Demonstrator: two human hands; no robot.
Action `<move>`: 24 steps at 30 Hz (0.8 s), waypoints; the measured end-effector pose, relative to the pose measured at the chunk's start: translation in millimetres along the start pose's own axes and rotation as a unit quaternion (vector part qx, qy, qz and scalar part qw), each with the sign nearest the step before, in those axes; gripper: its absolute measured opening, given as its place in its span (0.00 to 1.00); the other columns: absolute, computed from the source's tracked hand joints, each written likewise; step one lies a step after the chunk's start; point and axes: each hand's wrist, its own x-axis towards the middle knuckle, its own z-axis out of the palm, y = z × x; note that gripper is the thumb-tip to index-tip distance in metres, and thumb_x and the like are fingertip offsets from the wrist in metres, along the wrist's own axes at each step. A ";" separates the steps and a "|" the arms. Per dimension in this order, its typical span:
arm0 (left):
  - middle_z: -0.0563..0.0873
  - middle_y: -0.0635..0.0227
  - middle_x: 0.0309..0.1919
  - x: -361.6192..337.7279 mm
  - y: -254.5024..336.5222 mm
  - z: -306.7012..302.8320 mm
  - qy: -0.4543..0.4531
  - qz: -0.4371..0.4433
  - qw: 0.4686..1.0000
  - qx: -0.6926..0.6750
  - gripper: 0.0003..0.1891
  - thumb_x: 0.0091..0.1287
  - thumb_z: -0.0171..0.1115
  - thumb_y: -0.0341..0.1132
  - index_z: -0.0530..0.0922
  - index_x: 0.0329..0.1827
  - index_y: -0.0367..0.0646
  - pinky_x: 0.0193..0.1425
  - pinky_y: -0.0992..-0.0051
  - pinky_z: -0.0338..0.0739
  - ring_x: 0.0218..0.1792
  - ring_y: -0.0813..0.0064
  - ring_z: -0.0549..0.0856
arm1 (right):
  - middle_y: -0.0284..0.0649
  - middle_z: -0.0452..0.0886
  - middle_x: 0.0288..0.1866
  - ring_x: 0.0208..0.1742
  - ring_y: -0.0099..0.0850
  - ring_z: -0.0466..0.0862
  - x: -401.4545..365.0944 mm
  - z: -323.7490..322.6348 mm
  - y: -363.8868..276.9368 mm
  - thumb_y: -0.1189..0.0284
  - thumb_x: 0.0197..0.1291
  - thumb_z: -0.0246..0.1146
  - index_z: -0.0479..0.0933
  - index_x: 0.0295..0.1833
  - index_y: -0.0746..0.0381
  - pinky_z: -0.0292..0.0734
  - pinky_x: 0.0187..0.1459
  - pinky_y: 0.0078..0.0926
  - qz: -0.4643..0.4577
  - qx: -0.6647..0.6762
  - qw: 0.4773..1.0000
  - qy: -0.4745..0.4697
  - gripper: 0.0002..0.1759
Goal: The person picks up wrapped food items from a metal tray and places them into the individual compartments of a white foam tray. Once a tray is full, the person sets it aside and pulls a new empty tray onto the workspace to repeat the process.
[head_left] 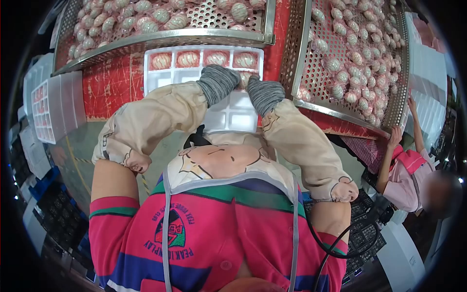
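A white compartment tray (232, 119) lies on the red table before me. Its back row holds striped, wrapped pieces, one of them a wrapped piece (245, 60) at the right end. Both my hands wear grey gloves. My left hand (218, 83) and my right hand (264, 93) meet from either side at another wrapped piece (243, 81) in the second row's right compartment. Their fingertips close on it from left and right. The front compartments in view are bare; my left hand and sleeve cover part of the tray.
Perforated metal trays with many wrapped pieces stand at the back left (146, 38) and right (292, 58). Stacked white trays (63, 107) are at the left. A co-worker (406, 170) is at the right, with hands near the right tray's edge. A black cable hangs by my right arm.
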 end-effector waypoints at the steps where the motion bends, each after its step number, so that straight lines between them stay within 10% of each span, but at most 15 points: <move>1: 0.87 0.60 0.30 3.0 1.5 -2.6 -0.027 -0.018 0.999 0.002 0.10 0.61 0.55 0.38 0.84 0.33 0.46 0.37 0.58 0.79 0.32 0.60 0.86 | 0.44 0.84 0.34 0.36 0.40 0.85 2.9 2.8 0.0 0.72 0.61 0.52 0.76 0.47 0.65 0.78 0.36 0.43 0.007 0.006 1.000 -0.005 0.13; 7: 0.87 0.61 0.31 30.8 -5.6 43.3 -0.028 -0.043 0.996 0.072 0.10 0.62 0.55 0.37 0.85 0.38 0.47 0.38 0.60 0.80 0.31 0.61 0.87 | 0.41 0.84 0.40 0.44 0.38 0.84 23.3 15.7 -10.0 0.70 0.64 0.50 0.79 0.45 0.62 0.78 0.43 0.39 0.074 0.047 0.994 -0.073 0.13; 10: 0.87 0.59 0.35 30.1 8.9 9.1 -0.086 -0.052 0.994 0.043 0.11 0.63 0.55 0.38 0.84 0.42 0.48 0.41 0.61 0.79 0.33 0.60 0.86 | 0.39 0.85 0.43 0.47 0.37 0.84 122.2 100.4 -21.7 0.70 0.65 0.49 0.80 0.44 0.61 0.77 0.47 0.38 0.426 0.061 0.855 -0.290 0.14; 11: 0.86 0.59 0.36 25.1 15.5 0.3 -0.110 -0.057 0.992 0.031 0.11 0.64 0.55 0.38 0.84 0.43 0.49 0.42 0.62 0.79 0.34 0.60 0.86 | 0.39 0.85 0.43 0.47 0.37 0.84 93.3 79.5 -19.4 0.70 0.65 0.49 0.80 0.44 0.61 0.77 0.47 0.38 0.425 0.063 0.855 -0.292 0.14; 13: 0.86 0.58 0.38 25.2 15.7 -19.1 -0.145 -0.071 0.987 0.017 0.11 0.65 0.55 0.39 0.84 0.45 0.50 0.44 0.63 0.79 0.35 0.59 0.85 | 0.39 0.85 0.37 0.39 0.34 0.86 30.5 30.1 -2.5 0.71 0.66 0.48 0.79 0.47 0.61 0.80 0.37 0.41 0.034 0.083 0.996 -0.016 0.14; 14: 0.86 0.58 0.38 27.6 2.9 -19.0 -0.139 -0.073 0.987 0.025 0.11 0.65 0.55 0.39 0.84 0.45 0.50 0.44 0.63 0.79 0.35 0.59 0.85 | 0.43 0.85 0.36 0.37 0.37 0.85 26.4 24.0 -3.9 0.66 0.67 0.48 0.77 0.50 0.61 0.79 0.36 0.42 0.035 0.088 0.995 0.029 0.16; 16: 0.85 0.63 0.32 32.0 -30.9 -4.2 0.265 0.146 0.950 -0.080 0.12 0.65 0.54 0.41 0.80 0.48 0.51 0.40 0.63 0.79 0.34 0.62 0.85 | 0.44 0.84 0.37 0.37 0.38 0.85 18.2 8.3 -2.6 0.65 0.67 0.48 0.76 0.50 0.62 0.79 0.36 0.42 0.038 0.096 0.994 0.038 0.16; 18: 0.80 0.66 0.25 11.7 -15.5 -115.4 0.171 0.069 0.974 -0.132 0.10 0.58 0.62 0.38 0.78 0.41 0.51 0.30 0.67 0.78 0.28 0.62 0.82 | 0.46 0.84 0.37 0.37 0.40 0.85 7.9 -1.0 -4.7 0.63 0.67 0.48 0.76 0.51 0.62 0.79 0.36 0.42 0.044 0.107 0.993 0.026 0.17; 19: 0.80 0.64 0.27 36.2 -43.4 -108.0 0.411 0.190 0.888 0.080 0.13 0.54 0.66 0.38 0.77 0.41 0.50 0.32 0.66 0.78 0.28 0.61 0.81 | 0.46 0.84 0.37 0.37 0.40 0.85 3.6 -4.5 -5.8 0.62 0.67 0.48 0.75 0.51 0.62 0.78 0.36 0.42 0.049 0.110 0.992 0.024 0.18; 24: 0.82 0.60 0.38 151.3 -102.0 -94.0 0.121 0.106 0.978 0.136 0.18 0.55 0.68 0.42 0.77 0.48 0.51 0.41 0.67 0.78 0.38 0.63 0.83 | 0.49 0.83 0.39 0.37 0.43 0.84 -11.1 -2.2 -0.2 0.57 0.67 0.49 0.74 0.52 0.62 0.78 0.36 0.43 0.065 0.175 0.982 0.038 0.21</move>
